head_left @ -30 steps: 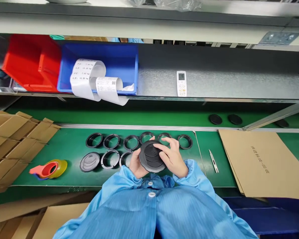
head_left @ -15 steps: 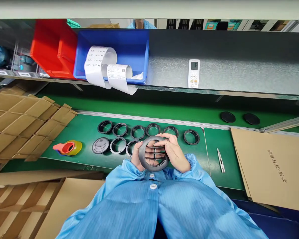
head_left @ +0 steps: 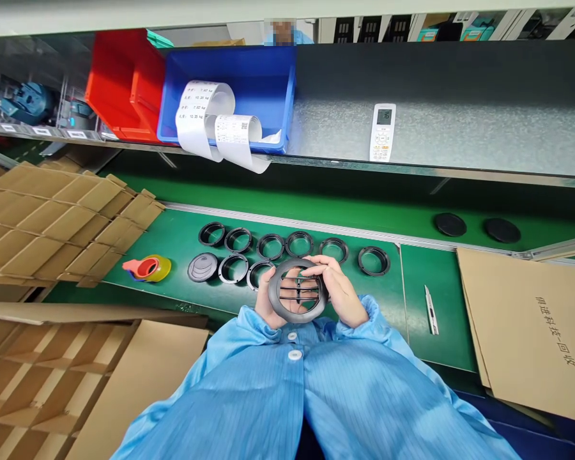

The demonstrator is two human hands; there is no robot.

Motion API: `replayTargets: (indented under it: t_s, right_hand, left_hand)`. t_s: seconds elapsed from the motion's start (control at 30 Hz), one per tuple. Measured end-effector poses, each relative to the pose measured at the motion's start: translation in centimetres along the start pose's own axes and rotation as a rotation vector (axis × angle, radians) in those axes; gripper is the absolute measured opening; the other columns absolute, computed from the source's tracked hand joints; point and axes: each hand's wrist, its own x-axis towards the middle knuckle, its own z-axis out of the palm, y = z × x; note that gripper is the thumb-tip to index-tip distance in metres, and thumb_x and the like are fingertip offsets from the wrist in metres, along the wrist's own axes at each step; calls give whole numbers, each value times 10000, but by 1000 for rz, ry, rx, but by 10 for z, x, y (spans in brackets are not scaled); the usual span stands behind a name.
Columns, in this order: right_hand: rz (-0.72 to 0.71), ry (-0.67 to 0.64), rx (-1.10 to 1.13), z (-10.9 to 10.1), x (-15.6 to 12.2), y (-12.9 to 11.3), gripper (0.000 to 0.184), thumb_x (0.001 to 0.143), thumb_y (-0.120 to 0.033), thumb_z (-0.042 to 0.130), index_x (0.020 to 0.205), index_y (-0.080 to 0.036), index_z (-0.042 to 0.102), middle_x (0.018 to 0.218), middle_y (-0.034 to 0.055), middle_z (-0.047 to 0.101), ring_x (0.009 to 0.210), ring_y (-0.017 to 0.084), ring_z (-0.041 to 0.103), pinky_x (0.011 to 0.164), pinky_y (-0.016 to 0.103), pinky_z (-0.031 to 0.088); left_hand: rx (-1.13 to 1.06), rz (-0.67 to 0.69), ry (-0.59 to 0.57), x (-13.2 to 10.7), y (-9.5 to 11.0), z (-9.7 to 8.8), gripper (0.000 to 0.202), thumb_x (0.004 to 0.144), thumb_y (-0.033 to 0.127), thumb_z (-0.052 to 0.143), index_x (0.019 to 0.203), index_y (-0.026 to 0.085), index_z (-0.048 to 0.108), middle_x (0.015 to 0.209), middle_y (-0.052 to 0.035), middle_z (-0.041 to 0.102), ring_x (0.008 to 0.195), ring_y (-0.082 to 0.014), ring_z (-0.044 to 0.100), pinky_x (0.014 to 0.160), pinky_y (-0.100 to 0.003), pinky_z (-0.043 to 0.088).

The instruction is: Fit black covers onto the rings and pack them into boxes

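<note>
Left hand and right hand both clamped on the black slatted ring, held up over the near edge of the tabletop. Best to keep that grip on the rim, fingers clear of the thin slats.

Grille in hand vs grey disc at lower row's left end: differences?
The grille is held up, tilted toward the camera; the grey disc lies flat on the green mat. The grille is open, with bars across; the disc's face is closed. The grille is black, the disc greyer. Both are round.
</note>
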Motion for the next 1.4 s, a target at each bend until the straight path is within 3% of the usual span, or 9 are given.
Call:
replayTargets:
  t_s: [0.13, 0.27, 0.37, 0.47, 0.57, 0.8, 0.97, 1.2, 1.4]
  right_hand:
    - [-78, 0, -282, 7, -11, 15, 509, 1036, -515, 264, 1273, -298, 659, 1459, 68, 453, 1369, 247, 388, 1182, 490, 318]
    - [-238, -265, -636, 14, -24, 42, 561, 961, -584, 465, 1399, -248, 567, 1543, 99, 404, 1436, 312, 258, 1207, 534, 248]
    - [-109, -392, -682, 11, -27, 58, 733, 850, -660, 613, 1451, -256, 500, 1621, 127, 262, 1490, 357, 147, 1209, 576, 197]
    - [73, -474, -564, 4, -24, 65, 1153, 673, -737, 736, 1583, -266, 207, 1658, 171, 65, 1517, 395, 54, 1195, 584, 220]
    - [117, -540, -476, -13, -16, 75, 1323, 611, -717, 786, 1600, -236, 50, 1629, 193, 143, 1501, 369, 166, 1182, 520, 284]
    - [453, 241, -1035, -127, 13, 142, 1122, 657, -506, 804, 1530, -57, 263, 1491, 282, 341, 1367, 407, 362, 1139, 519, 297]
    - [528, 163, -1206, -166, 13, 184, 1108, 686, -545, 777, 1532, -42, 270, 1512, 295, 338, 1389, 418, 340, 1158, 518, 243]
    - [434, 181, -1306, -153, 25, 204, 911, 918, -629, 451, 1571, -49, 193, 1637, 256, 111, 1510, 402, 76, 1192, 595, 66]
    - [499, 113, -1315, -154, 39, 204, 867, 938, -615, 397, 1573, -59, 199, 1626, 261, 162, 1494, 395, 151, 1162, 633, 123]
  left_hand:
    - [-92, 81, 43, 2, -3, -6, 563, 965, 548, 381, 1165, 96, 650, 994, -135, 735, 890, -285, 697, 787, -400, 550]
    - [-116, 66, 274, 8, -8, -24, 388, 942, 479, 498, 1006, 156, 702, 862, -71, 756, 746, -220, 712, 654, -323, 577]
    - [-2, -69, 392, 17, -15, -34, 376, 930, 496, 520, 988, 172, 701, 800, -64, 750, 680, -239, 706, 589, -349, 572]
    - [103, -98, 473, 28, -25, -33, 377, 903, 505, 576, 1049, 178, 692, 873, -88, 759, 825, -283, 725, 716, -383, 592]
    - [171, -172, 386, 37, -30, -27, 526, 899, 563, 565, 1280, 203, 610, 1119, -130, 730, 1071, -330, 680, 905, -454, 554]
    - [255, -203, 293, 38, -18, -46, 723, 938, 635, 429, 1489, 170, 385, 1421, -203, 548, 1312, -307, 535, 1121, -474, 394]
    - [184, -170, 416, 29, -10, -69, 642, 984, 503, 422, 1508, 138, 358, 1430, -184, 552, 1332, -276, 524, 1147, -405, 393]
    - [122, -135, 562, 24, -10, -84, 631, 979, 378, 473, 1545, 151, 309, 1375, -146, 611, 1318, -255, 537, 1175, -377, 380]
    - [128, -132, 567, 37, -4, -94, 526, 958, 352, 511, 1442, 150, 476, 1324, -123, 650, 1283, -240, 570, 1097, -332, 455]
